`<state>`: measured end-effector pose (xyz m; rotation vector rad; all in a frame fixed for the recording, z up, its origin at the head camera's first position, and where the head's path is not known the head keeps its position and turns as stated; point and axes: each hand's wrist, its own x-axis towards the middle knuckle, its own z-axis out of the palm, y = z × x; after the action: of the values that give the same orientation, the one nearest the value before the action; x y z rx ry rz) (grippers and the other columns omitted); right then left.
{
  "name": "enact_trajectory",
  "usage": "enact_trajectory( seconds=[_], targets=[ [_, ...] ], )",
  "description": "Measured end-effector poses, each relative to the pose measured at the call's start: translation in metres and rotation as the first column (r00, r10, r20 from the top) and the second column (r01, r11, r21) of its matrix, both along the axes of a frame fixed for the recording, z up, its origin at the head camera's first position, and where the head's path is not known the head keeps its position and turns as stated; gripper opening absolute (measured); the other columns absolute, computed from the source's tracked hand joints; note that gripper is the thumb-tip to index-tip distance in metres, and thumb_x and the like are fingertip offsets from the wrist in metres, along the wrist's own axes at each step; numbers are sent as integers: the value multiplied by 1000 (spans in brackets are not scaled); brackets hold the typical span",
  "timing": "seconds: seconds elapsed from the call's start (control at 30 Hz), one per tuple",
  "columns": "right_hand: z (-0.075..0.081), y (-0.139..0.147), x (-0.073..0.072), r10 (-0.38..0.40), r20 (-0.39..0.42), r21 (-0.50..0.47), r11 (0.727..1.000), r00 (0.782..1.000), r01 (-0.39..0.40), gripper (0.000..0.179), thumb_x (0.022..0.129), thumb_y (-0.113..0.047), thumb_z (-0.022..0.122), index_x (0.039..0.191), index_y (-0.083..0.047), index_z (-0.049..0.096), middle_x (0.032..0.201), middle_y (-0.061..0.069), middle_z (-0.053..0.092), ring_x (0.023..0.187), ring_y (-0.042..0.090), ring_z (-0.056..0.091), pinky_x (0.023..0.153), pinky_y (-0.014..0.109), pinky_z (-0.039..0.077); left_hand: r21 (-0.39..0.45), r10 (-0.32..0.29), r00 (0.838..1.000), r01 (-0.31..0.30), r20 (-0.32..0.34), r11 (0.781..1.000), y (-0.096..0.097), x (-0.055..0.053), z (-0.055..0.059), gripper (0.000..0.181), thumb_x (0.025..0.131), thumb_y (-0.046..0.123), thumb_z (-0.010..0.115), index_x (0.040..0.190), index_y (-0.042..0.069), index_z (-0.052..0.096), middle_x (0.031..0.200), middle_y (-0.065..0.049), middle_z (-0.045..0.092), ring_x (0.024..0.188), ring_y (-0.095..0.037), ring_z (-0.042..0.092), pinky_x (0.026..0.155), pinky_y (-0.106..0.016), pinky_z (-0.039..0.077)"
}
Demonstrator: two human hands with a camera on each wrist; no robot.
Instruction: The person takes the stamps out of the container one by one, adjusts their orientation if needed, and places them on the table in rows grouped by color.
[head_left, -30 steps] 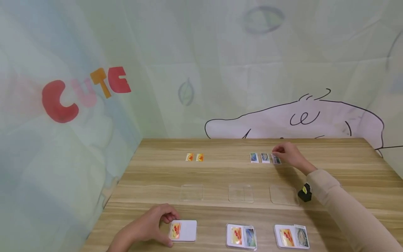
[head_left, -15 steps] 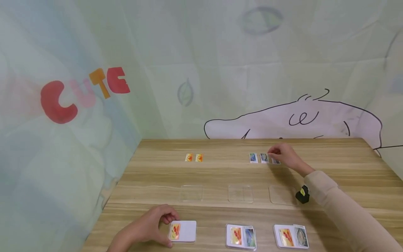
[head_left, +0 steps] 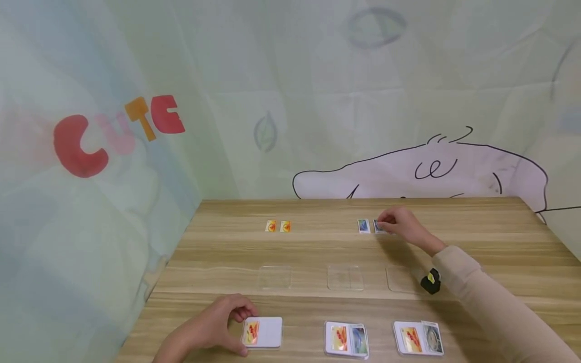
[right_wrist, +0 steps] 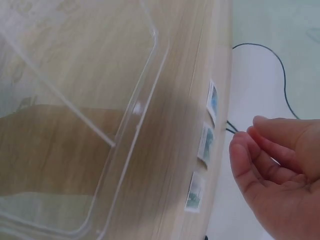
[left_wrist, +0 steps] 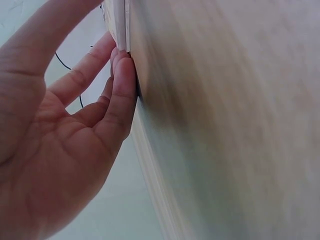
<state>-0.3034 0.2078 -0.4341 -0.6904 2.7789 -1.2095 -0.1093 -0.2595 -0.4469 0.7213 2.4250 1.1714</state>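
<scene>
Your left hand (head_left: 222,322) is low down on the left, and its grip is round the left side of a white box (head_left: 272,333), thumb in front and fingers behind. That box lies flat on the wood worktop (head_left: 313,252), with one orange picture (head_left: 251,333) on its left half.

To its right lie two more boxes, a middle box (head_left: 339,352) and a right box (head_left: 400,339). Each has an orange picture on the left and a blue or grey one on the right.

Past the boxes, three see-through plastic pieces (head_left: 274,277) lie in a row. Near your cuff (head_left: 456,264) is a small black thing (head_left: 431,281) with a yellow spot.

Farther off, your right hand (head_left: 401,227) hangs over a row of three small blue-green pictures (head_left: 363,226). Its grip is bent in, tips close together, with nothing you can see in it. The right wrist view shows all three lying flat, apart from your fingers. Well to the left lie two small yellow-orange pictures (head_left: 285,226), side by side.

At the back is a pale wall cloth (head_left: 317,101) with a cartoon on it.
</scene>
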Motion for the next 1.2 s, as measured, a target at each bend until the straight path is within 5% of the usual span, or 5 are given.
enact_trajectory(
  seconds=[1.2],
  targets=[
    [11,-35,19,114,20,-56,992,993,-112,5,93,3,65,92,7,67,80,14,65,68,15,56,59,24,48,-8,-4,1000,5,12,1000,1,-1,3,53,63,25,95,105,11,66,97,5,62,87,-9,56,79,-26,51]
  ],
)
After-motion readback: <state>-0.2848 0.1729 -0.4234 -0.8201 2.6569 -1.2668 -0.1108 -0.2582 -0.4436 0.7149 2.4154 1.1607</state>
